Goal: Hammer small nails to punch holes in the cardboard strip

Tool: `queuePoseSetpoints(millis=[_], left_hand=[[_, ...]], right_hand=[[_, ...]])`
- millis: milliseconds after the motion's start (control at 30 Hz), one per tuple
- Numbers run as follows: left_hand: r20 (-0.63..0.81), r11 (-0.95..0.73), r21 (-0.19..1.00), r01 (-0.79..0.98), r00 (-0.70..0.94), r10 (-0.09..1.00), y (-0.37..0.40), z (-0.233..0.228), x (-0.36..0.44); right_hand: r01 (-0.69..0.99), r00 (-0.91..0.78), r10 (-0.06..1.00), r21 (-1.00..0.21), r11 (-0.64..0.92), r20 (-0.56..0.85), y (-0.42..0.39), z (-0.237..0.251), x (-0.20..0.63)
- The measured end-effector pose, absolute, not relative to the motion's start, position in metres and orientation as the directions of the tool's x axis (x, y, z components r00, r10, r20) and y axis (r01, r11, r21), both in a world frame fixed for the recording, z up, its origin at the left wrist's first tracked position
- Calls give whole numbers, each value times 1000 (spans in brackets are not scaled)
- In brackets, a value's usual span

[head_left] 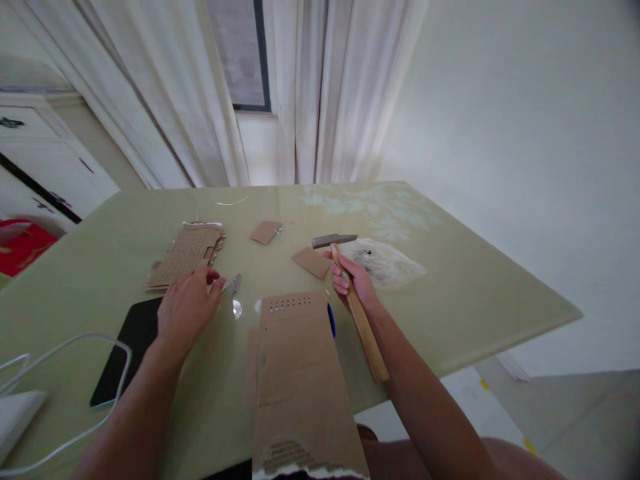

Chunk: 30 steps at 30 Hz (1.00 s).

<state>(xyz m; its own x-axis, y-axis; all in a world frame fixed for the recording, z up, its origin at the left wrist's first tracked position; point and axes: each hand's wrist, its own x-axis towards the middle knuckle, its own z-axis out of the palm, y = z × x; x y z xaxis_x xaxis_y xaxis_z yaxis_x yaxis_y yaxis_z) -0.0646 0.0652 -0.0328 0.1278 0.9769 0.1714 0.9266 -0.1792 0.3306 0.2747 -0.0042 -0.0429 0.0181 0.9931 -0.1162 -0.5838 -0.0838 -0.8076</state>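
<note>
My right hand (pixel 354 277) is wrapped round the upper handle of a hammer (pixel 366 333), its metal head pointing away from me and raised over the table. My left hand (pixel 193 305) is closed in a pinch beside a small silver metal piece (pixel 237 284); a thin sliver shows at its fingertips, too small to name. Between my hands lies a long cardboard strip (pixel 305 380) with rows of small holes at its far end, several filled with silvery dots. A blue round edge (pixel 331 320) peeks out from under its right side.
A stack of cut cardboard (pixel 187 247) lies beyond my left hand, with two small cardboard pieces (pixel 267 232) (pixel 313 262) mid-table. A clear plastic bag (pixel 393 263) is behind the hammer. A black tablet-like slab (pixel 131 343) and white cable (pixel 127 360) are at left.
</note>
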Motion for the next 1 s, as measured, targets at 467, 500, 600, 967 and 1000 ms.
queuePoseSetpoints(millis=[467,500,600,967,1000], left_hand=[[235,-261,651,712,138,962,51,-27,-43],[266,-309,776,550,159,951,44,-24,-35],[314,-365,902,230,229,921,20,-19,-12],[292,-419,869,262,412,863,4,-22,0],[297,-428,864,265,417,859,4,-22,0]], right_hand=[[-633,9,985,-764,-126,-170,-1,-51,265],[-630,9,985,-766,-130,-175,-1,-52,265],[-621,8,983,-772,-137,-181,0,-53,264],[-629,-18,982,-761,-158,-189,0,-51,260],[-630,-16,982,-760,-157,-190,-1,-51,260]])
